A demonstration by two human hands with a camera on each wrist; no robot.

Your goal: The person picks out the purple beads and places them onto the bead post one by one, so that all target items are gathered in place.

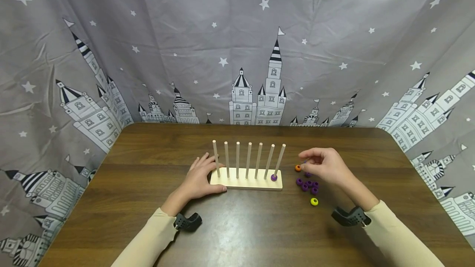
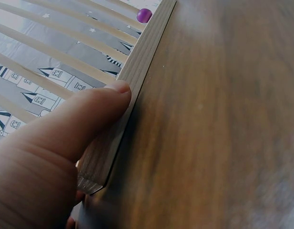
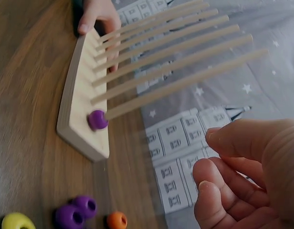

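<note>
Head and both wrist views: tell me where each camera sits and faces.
Head: worn on the head, facing forward and down at the pegboard; both sleeves, left grip and right grip show.
Left wrist: worn there, facing along the pegboard's edge; left grip's thumb shows.
Right wrist: worn there, facing the pegboard; both grips show.
Wrist views share the purple bead on its peg.
</note>
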